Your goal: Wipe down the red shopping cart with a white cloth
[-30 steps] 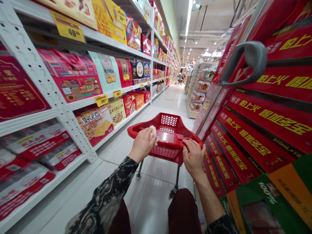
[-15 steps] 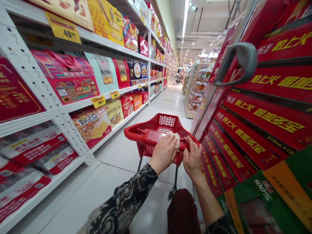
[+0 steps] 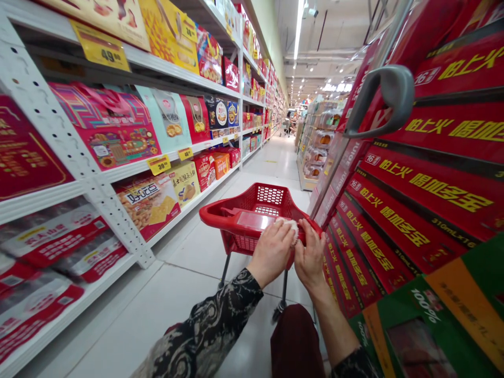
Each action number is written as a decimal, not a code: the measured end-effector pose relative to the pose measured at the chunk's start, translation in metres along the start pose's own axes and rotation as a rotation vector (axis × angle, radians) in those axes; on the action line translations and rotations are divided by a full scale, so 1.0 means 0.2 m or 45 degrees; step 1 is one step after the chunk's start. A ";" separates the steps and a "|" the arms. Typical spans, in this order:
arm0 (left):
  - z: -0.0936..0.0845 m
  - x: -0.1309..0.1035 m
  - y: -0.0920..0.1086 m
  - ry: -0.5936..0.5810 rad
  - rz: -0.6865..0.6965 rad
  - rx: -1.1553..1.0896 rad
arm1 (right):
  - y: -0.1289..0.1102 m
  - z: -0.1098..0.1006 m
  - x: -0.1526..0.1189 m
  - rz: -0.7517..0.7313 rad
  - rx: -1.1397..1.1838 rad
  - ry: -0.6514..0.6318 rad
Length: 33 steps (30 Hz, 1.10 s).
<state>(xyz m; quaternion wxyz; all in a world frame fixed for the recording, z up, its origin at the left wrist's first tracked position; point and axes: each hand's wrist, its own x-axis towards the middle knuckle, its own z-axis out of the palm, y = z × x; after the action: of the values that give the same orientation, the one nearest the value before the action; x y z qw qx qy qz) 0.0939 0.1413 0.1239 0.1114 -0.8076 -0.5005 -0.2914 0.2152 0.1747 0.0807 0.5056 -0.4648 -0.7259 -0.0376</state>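
Note:
A red plastic shopping cart (image 3: 230, 223) stands in front of me, its handle facing me. My left hand (image 3: 272, 251) presses a whitish cloth (image 3: 292, 229) on the right part of the handle, with its fingers over the cloth. Close beside it, my right hand (image 3: 311, 253) is wrapped round the handle's right end. Part of the cloth is hidden under the left fingers. A clear panel (image 3: 252, 220) lies along the middle of the handle.
White shelves (image 3: 173, 152) with boxed snacks line the left. Stacked red drink cartons (image 3: 417, 194) and a green carton (image 3: 444, 315) stand close on the right. A grey handle (image 3: 381, 102) sticks out at upper right. The aisle runs ahead.
My left hand has slid a little to the right along the cart handle with the cloth, closer to my right hand. The right hand has hardly moved.

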 end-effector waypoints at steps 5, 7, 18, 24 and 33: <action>-0.09 -0.06 -0.23 0.093 -0.158 0.020 | 0.01 0.00 0.00 -0.015 0.012 0.002; -0.13 -0.08 -0.32 0.139 -0.243 0.052 | 0.00 0.01 0.00 -0.017 0.011 0.018; -0.02 0.00 -0.03 0.051 0.014 -0.010 | 0.02 0.01 0.00 -0.041 -0.035 0.023; -0.11 -0.09 -0.27 0.103 -0.153 0.024 | 0.02 0.00 0.01 -0.031 -0.069 -0.010; -0.19 -0.17 -0.57 0.179 -0.438 0.076 | -0.01 -0.01 0.03 -0.069 -0.157 -0.075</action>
<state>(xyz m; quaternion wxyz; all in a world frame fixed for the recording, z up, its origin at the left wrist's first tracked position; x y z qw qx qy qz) -0.0312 0.1519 0.1213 0.1187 -0.6842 -0.6305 -0.3468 0.2157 0.1763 0.0868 0.4532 -0.4763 -0.7490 -0.0823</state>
